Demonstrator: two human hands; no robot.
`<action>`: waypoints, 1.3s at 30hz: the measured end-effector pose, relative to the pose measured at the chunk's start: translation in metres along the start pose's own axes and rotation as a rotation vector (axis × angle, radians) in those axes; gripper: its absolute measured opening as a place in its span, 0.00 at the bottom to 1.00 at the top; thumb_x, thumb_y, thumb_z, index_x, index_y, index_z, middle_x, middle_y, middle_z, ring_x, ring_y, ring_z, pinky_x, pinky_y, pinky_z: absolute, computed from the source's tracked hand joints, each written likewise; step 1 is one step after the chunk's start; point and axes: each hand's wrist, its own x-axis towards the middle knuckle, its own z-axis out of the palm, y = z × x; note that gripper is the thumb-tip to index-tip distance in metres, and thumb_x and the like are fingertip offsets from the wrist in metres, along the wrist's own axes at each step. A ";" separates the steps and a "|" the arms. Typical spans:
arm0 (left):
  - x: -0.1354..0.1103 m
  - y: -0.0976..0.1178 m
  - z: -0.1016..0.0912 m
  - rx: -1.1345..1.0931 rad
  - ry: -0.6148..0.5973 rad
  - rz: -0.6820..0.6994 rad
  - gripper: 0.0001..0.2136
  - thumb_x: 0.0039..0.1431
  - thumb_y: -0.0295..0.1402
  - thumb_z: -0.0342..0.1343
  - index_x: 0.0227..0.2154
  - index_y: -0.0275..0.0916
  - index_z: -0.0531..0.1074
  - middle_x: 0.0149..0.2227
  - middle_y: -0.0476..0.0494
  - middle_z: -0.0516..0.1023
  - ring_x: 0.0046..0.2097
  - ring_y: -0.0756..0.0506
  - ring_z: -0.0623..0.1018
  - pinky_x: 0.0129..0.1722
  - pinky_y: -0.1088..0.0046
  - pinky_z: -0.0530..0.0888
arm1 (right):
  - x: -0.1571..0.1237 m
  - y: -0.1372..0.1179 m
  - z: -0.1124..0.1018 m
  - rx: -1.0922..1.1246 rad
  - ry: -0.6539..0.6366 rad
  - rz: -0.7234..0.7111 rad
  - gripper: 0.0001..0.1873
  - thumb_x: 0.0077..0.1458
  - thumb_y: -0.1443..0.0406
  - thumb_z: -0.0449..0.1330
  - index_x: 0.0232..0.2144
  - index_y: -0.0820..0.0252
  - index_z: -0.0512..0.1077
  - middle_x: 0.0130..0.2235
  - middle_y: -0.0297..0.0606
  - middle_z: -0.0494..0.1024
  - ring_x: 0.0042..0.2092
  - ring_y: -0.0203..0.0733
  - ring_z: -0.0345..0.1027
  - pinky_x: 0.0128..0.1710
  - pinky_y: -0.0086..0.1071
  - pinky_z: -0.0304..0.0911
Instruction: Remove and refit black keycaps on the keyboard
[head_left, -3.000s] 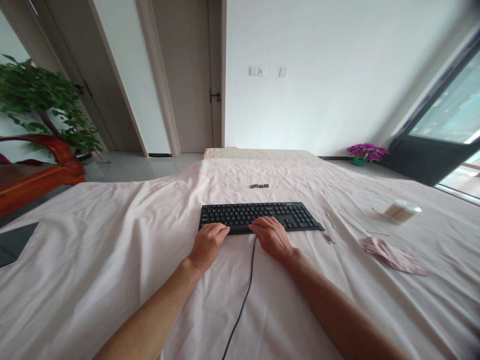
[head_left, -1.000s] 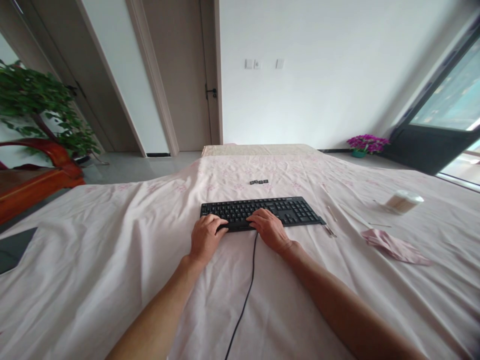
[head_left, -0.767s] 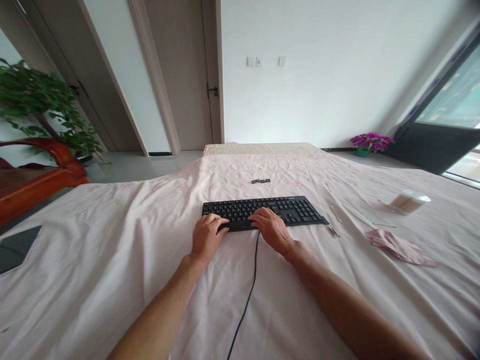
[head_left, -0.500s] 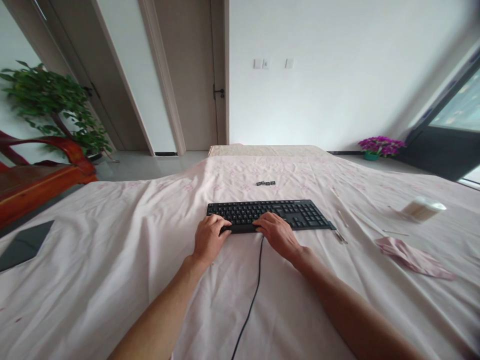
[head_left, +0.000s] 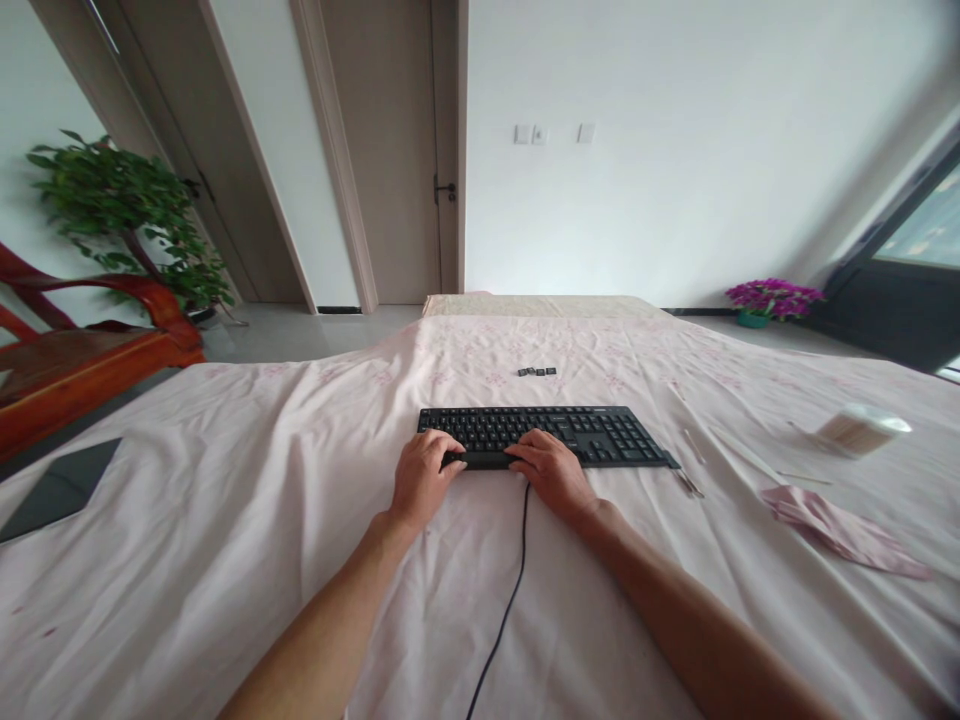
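A black computer keyboard (head_left: pixel 606 440) lies on the pink bedsheet-like cloth (head_left: pixel 300 600) in front of me. My left hand (head_left: pixel 426 470) grips its near edge toward the left end, fingers over the keys and thumb at the front. Along the same edge, near the middle, my right hand (head_left: pixel 550 470) holds it in a similar way, fingers curled. A black cable (head_left: pixel 504 620) runs from beneath the keyboard toward me. Beyond the far edge sit several loose keycaps (head_left: pixel 540 371). The palms and fingers hide part of the lower key rows.
To the right are thin metal tools (head_left: pixel 688 482), a cotton swab (head_left: pixel 694 446), a clear tub of swabs (head_left: pixel 862 430) and a crumpled pink cloth (head_left: pixel 847 530). A dark flat tablet-like object (head_left: pixel 60 487) lies left. A wooden chair (head_left: pixel 150 340) stands beyond the left edge.
The whole view has shifted slightly, so everything appears a little further right and lower. Both hands keep the same hold on the keyboard.
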 end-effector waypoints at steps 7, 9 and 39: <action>0.001 -0.004 -0.002 -0.029 0.040 -0.017 0.07 0.54 0.29 0.60 0.37 0.41 0.72 0.38 0.47 0.77 0.43 0.45 0.74 0.45 0.64 0.69 | 0.003 0.001 0.006 0.080 0.052 0.042 0.11 0.56 0.63 0.60 0.42 0.52 0.77 0.40 0.36 0.74 0.41 0.40 0.69 0.43 0.33 0.65; 0.002 -0.006 0.000 -0.040 0.033 -0.036 0.07 0.54 0.29 0.59 0.37 0.42 0.72 0.38 0.47 0.77 0.43 0.45 0.74 0.46 0.64 0.69 | 0.003 0.000 0.005 0.071 0.045 0.036 0.11 0.56 0.62 0.60 0.42 0.51 0.77 0.39 0.36 0.74 0.41 0.40 0.69 0.43 0.33 0.65; -0.009 0.007 -0.003 0.166 0.048 0.080 0.11 0.59 0.24 0.53 0.39 0.44 0.75 0.42 0.45 0.75 0.44 0.45 0.73 0.47 0.65 0.69 | -0.009 0.014 0.005 0.071 0.113 0.053 0.10 0.53 0.63 0.62 0.40 0.49 0.77 0.38 0.35 0.74 0.41 0.40 0.68 0.42 0.33 0.64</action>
